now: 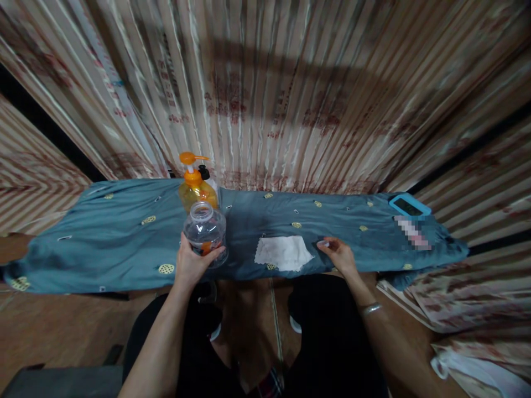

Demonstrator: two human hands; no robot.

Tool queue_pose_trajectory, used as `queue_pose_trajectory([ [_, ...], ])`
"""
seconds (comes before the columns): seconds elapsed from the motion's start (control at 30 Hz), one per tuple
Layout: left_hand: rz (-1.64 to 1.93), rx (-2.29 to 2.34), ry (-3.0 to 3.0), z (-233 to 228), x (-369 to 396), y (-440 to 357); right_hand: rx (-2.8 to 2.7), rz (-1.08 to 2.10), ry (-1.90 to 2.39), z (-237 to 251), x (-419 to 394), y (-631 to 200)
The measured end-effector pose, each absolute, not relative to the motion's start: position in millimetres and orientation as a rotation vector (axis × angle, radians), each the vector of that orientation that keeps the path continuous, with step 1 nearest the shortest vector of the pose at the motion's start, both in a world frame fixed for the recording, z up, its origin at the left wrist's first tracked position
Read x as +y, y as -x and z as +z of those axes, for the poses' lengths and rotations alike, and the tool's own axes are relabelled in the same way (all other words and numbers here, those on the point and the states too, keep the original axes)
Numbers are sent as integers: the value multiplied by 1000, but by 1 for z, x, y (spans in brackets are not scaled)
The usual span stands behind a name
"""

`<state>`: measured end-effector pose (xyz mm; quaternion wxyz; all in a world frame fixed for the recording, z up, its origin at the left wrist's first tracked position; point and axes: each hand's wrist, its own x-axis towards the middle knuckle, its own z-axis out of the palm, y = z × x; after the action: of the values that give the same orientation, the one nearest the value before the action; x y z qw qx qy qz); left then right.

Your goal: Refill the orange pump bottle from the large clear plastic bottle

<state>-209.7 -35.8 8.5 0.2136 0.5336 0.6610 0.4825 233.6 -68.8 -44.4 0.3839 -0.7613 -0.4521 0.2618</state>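
Note:
My left hand (191, 264) grips a clear plastic jar (205, 231) with an open mouth, standing on a blue cloth-covered surface (124, 237). Behind the jar stands an orange pump bottle (194, 185) of yellow liquid. My right hand (338, 254) rests on the cloth just right of a white rag (282, 252), and something small and pale sits at its fingertips; I cannot tell what it is. A metal bangle is on my right wrist.
A light blue device (410, 205) with a dark screen lies at the far right of the cloth. Striped curtains (290, 99) hang close behind the surface. My legs in dark trousers are below the front edge, over a brown floor.

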Motion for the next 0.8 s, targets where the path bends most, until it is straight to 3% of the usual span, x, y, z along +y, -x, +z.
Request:
queue_pose_trajectory([
  [0.17,1350,1784,-1480,10,-37,207,-1337,655,2012,-34,-61,-230],
  [0.37,1370,1731,-1454,10,-40,207,-1481,469,2108,14,-73,-201],
  [0.67,1313,1701,-1383,17,-42,202,-1971,479,1292,137,2,-20],
  [0.8,1337,1691,-1383,16,-42,200,-2125,543,1152,164,51,52],
])
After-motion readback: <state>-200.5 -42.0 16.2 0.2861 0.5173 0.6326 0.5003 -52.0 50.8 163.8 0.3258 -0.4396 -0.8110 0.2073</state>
